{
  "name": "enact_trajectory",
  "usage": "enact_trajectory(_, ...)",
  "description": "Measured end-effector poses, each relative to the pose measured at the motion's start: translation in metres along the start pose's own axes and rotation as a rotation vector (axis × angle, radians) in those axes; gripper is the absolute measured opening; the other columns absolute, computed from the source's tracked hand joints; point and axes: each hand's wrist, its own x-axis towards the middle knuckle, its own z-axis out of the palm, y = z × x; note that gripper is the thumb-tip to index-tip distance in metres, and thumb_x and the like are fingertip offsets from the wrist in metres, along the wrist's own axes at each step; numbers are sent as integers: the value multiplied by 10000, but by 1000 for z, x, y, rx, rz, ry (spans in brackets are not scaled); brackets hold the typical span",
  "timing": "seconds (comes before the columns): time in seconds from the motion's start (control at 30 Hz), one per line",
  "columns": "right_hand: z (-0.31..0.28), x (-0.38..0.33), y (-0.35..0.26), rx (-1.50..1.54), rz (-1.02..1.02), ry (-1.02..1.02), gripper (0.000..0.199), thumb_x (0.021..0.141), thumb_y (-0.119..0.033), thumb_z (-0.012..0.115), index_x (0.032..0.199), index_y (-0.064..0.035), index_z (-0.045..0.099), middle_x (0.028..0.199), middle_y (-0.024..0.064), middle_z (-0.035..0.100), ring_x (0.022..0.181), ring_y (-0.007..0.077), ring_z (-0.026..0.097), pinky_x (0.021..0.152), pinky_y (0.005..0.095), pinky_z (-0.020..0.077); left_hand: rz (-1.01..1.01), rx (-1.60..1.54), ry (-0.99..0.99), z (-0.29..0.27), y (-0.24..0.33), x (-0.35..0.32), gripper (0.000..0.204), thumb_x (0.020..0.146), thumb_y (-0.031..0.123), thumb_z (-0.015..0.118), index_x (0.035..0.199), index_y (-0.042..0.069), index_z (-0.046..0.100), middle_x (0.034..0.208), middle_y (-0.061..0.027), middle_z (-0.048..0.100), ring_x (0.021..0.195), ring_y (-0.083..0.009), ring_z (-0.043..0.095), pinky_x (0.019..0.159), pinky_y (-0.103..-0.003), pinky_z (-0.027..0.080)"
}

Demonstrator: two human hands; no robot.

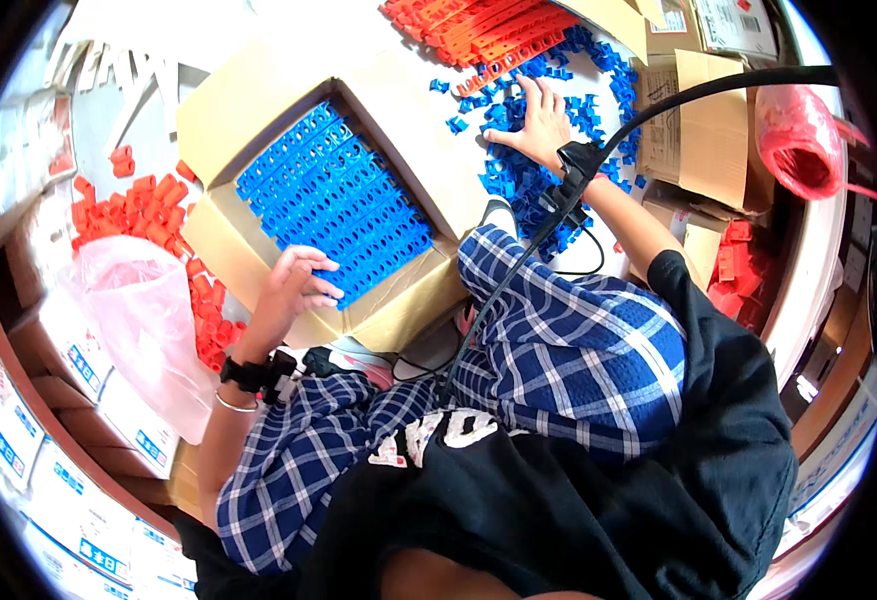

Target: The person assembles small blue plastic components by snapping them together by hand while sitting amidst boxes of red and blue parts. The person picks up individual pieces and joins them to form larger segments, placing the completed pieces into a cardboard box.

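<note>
An open cardboard box [221,222] stands in front of me, with rows of blue perforated plastic strips [344,190] lying side by side in it. My left hand [302,281] is at the box's near left edge. Its fingers are loosely bent and apart, their tips at the ends of the nearest strips, and I see nothing held in them. To the right of the box, my right hand [541,132] reaches over a spread of small blue plastic clips [519,190]. Its thumb and fingers are stretched apart. Whatever lies under the palm is hidden.
Orange-red strips [489,35] are heaped at the far side. Red plastic pieces [139,215] lie at left beside a pink plastic bag [134,300]. Cardboard boxes [664,125] and a pink roll of plastic [801,145] stand at right. A black cable [699,92] crosses near my right wrist.
</note>
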Motion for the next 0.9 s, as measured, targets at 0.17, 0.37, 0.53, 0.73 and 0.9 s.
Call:
enact_trajectory(0.17,-4,-9,-18,178,44,-168,922,684,-622,711,1402,-170,350,1361,285,369,1182,460,476,928,474,473,-9,16,0,0,0,-3,263,1005,286,430,1159,74,448,1112,-126,586,836,-214,664,733,-317,552)
enact_trajectory(0.37,13,-23,-23,88,-19,-105,707,744,-486,713,1321,-165,458,1316,270,398,1106,451,515,883,477,495,13,46,5,2,0,-2,267,1010,301,411,1159,83,448,1121,-119,578,849,-219,658,744,-324,543)
enact_trajectory(0.53,8,-13,-20,155,-18,-147,616,709,-339,736,1253,-170,501,1169,230,441,968,431,563,825,470,506,2,80,13,5,4,-3,259,1003,291,414,1165,92,449,1133,-114,578,876,-217,652,766,-342,535)
enact_trajectory(0.73,2,-8,-26,67,4,-157,606,693,-344,736,1233,-209,497,1142,213,454,913,428,598,755,466,526,-19,86,11,6,5,-1,268,1001,285,414,1175,84,447,1154,-121,576,892,-221,653,780,-345,532)
enact_trajectory(0.9,-2,-5,-23,119,3,-169,585,705,-355,714,1226,-214,489,1124,199,473,833,405,623,693,457,534,-30,87,13,7,7,-2,275,998,290,420,1175,82,448,1155,-122,575,896,-224,652,783,-347,530)
